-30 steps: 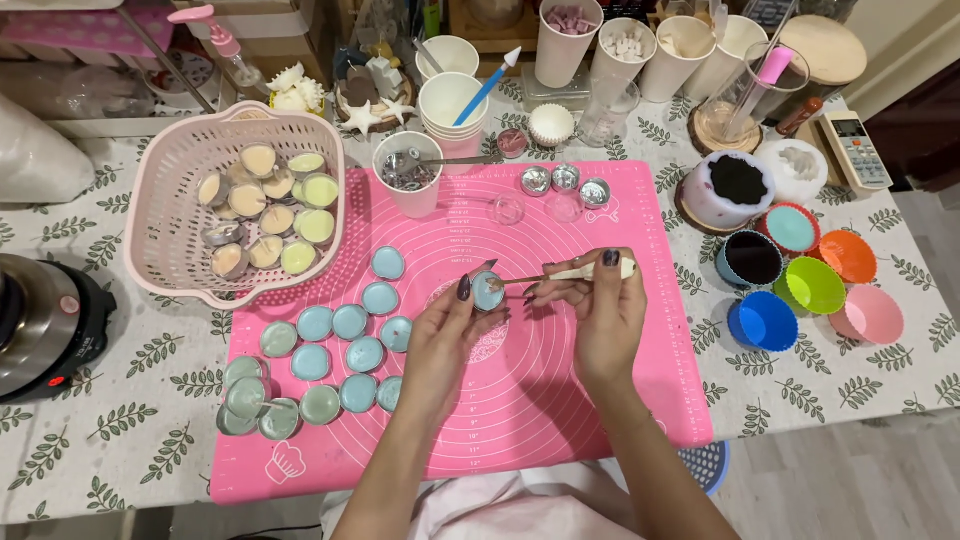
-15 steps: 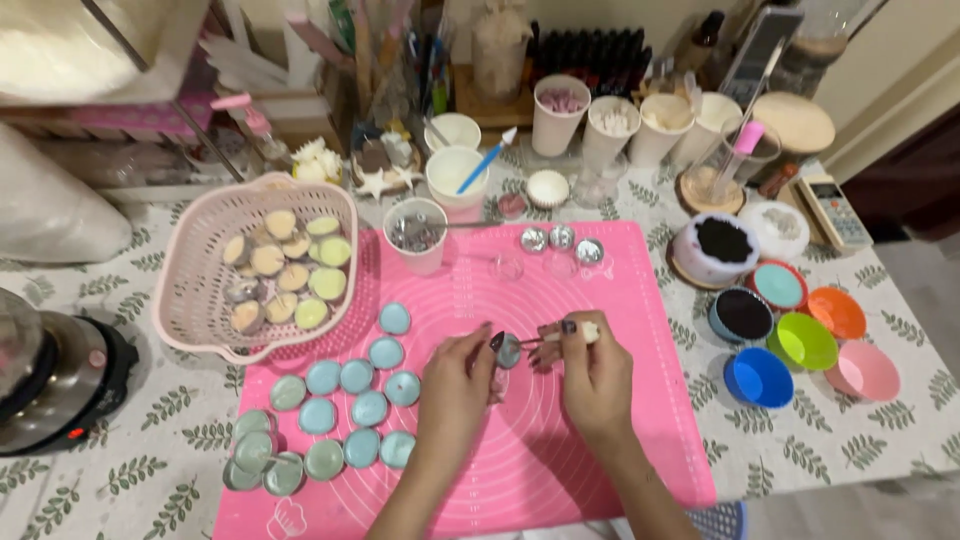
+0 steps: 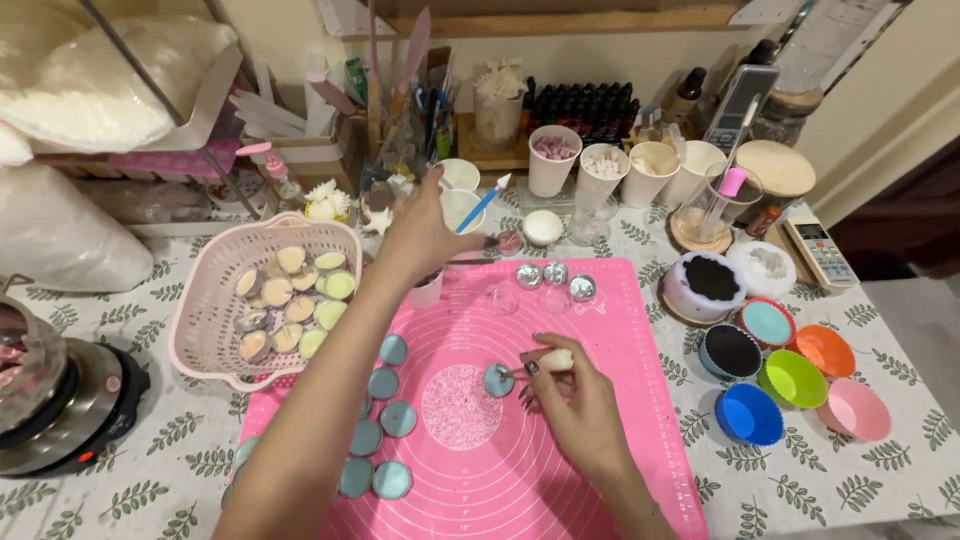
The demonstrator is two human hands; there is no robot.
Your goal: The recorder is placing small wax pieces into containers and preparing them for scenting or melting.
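Right hand (image 3: 580,400) pinches slim cream-handled tool (image 3: 545,362) against small round blue wax-filled tin (image 3: 498,379) on pink silicone mat (image 3: 600,330).
Left hand (image 3: 425,235) over white paper cup (image 3: 428,288); grip unclear. Keep tool tip steady and tin flat on the table (image 3: 880,460).

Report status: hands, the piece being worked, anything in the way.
Left hand reaching over the white cup near the basket. Right hand pinches a small tool against the blue disc on the pink mat. Nothing blocking.
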